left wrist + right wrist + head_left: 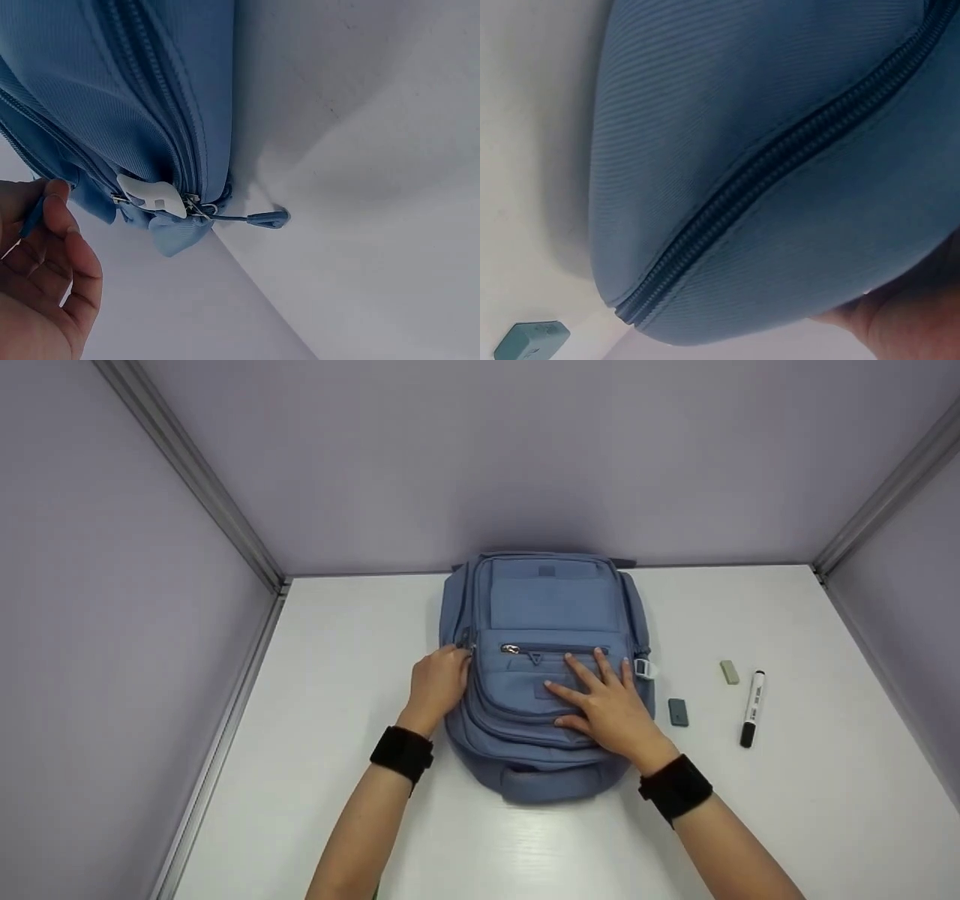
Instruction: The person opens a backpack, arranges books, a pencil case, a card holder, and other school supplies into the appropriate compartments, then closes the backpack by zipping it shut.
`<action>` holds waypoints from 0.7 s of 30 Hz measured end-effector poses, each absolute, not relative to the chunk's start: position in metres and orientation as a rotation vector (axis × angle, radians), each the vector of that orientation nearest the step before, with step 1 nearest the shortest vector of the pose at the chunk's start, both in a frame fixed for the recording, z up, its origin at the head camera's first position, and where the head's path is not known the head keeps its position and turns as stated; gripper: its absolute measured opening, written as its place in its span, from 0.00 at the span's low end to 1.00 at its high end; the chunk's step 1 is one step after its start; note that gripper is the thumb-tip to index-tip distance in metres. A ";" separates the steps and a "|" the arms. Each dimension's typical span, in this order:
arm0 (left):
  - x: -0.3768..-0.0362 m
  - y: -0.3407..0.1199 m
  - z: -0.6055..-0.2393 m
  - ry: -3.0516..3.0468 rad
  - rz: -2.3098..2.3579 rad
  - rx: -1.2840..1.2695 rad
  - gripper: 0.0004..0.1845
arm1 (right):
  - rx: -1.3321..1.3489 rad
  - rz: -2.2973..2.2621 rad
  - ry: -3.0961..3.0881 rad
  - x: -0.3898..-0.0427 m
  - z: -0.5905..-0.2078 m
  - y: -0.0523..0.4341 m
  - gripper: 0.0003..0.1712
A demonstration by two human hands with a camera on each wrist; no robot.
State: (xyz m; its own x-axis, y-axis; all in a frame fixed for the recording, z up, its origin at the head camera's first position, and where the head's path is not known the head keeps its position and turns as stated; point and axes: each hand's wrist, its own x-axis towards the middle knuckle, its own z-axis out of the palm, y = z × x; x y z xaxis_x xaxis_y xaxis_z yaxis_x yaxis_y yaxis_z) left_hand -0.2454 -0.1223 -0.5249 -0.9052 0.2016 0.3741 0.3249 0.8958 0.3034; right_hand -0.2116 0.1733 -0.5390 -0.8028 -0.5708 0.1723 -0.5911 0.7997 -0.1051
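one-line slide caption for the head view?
Right hand pressed flat on a blue backpack while the left hand pinches a zipper pull at its side.

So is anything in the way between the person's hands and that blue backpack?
Nothing visible. The right hand already lies flat on the blue backpack, and the left hand pinches a zipper pull at its side. The marker and two small blocks lie apart on the table.

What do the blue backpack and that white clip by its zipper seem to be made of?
The backpack looks like woven synthetic fabric, matte, with a fine ribbed weave visible in both wrist views. The white clip seems to be smooth moulded plastic, slightly glossy with rounded edges. Neither material is certain from looks alone.
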 end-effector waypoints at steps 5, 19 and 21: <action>-0.238 -0.122 -0.524 -2.734 -0.525 -0.389 0.07 | 0.927 0.246 -2.850 -0.213 -0.540 0.174 0.32; -0.223 -0.119 -0.523 -2.743 -0.576 -0.429 0.06 | 0.914 0.272 -2.871 -0.219 -0.537 0.174 0.32; -0.220 -0.119 -0.522 -2.739 -0.591 -0.450 0.05 | 0.913 0.272 -2.870 -0.219 -0.538 0.174 0.32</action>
